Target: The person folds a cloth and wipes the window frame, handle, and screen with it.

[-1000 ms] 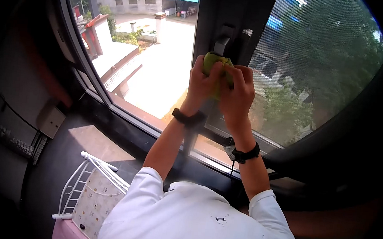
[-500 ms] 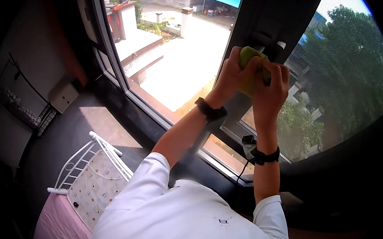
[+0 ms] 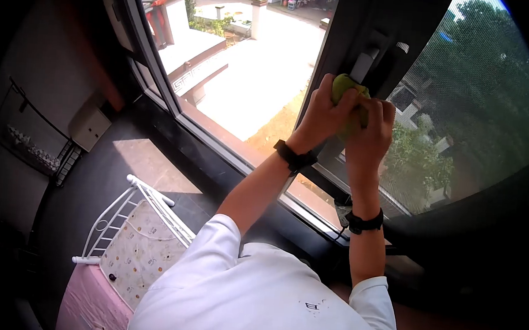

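Observation:
Both my hands grip a bunched green cloth [image 3: 344,86] against the dark window frame [image 3: 403,24]. My left hand [image 3: 323,116] is wrapped round its left side, fingers closed. On the other side, my right hand [image 3: 372,128] has its fingers curled over the cloth. A grey window handle [image 3: 363,64] stands out just above the cloth; whether the cloth touches it I cannot tell. Parts of the cloth are hidden behind my fingers.
To the left an open window looks onto a sunlit yard [image 3: 265,73]. A mesh screen [image 3: 464,111] spans the right side. Below left stands a white metal bed frame [image 3: 97,230] with a patterned mat [image 3: 142,248] and pink bedding [image 3: 92,303].
My hands and the cloth have moved down along the frame, and the handle now shows above them. The view has shifted slightly. Both hands still hold the cloth.

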The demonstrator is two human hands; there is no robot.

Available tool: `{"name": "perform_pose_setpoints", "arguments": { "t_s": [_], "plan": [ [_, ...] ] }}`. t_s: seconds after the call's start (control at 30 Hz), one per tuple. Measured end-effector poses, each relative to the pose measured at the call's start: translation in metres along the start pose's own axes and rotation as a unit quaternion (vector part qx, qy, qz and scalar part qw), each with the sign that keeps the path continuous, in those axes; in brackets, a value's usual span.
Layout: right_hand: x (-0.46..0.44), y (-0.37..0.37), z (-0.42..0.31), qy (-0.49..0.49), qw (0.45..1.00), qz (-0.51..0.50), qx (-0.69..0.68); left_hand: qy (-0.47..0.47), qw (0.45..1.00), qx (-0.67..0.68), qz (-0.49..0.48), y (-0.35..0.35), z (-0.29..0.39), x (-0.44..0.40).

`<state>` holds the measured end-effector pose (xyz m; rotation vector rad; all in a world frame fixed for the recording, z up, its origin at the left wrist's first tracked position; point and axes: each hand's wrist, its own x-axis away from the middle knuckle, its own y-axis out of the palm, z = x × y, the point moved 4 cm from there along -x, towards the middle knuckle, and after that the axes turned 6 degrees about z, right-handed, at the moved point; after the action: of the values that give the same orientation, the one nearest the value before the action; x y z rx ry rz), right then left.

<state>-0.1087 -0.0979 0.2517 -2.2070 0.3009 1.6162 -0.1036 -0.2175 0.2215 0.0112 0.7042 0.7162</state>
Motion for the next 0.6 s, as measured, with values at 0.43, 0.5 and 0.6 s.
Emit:
{"name": "perform_pose_setpoints", "arguments": {
  "t_s": [0.43, 0.5, 0.6],
  "plan": [
    [-0.063, -0.008, -0.021, -0.054, 0.998, -0.002, -0.028, -0.037, 0.997, 0.059, -0.017, 0.01, 0.029, -0.043],
    [-0.058, -0.006, -0.015, -0.046, 0.999, -0.002, -0.008, -0.026, 0.997, 0.077, -0.004, 0.013, 0.026, -0.039],
    [-0.053, -0.006, -0.002, -0.063, 0.997, 0.008, -0.032, -0.021, 0.993, 0.112, 0.005, 0.016, 0.025, -0.035]
  ]
}}
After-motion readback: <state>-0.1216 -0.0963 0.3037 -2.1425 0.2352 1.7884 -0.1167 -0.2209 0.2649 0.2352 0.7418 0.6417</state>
